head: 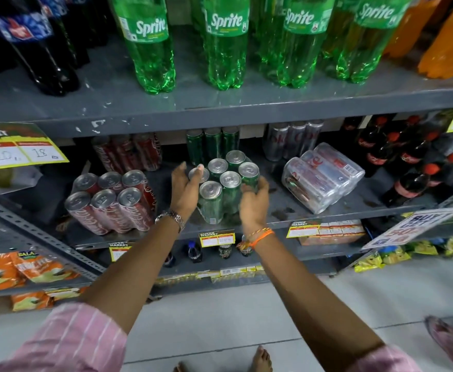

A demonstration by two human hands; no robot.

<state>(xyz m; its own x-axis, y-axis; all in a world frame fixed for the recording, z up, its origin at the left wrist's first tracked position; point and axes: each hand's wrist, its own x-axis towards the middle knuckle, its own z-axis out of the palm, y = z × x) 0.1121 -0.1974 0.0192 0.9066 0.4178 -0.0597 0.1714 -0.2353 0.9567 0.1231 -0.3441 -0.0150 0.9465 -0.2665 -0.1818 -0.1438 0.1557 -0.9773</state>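
Green can six-pack [230, 181] (silver tops)

Bare shelf [276, 202] flanks green can pack [226, 183]; red can pack [112, 200] left, lying silver pack [324, 175] right, upper shelf [220, 114] overhead.

Both arms stretched forward. Left hand [185, 190] fingers straight, palm facing right; right hand [255, 206] fingers bent, grip unclear.
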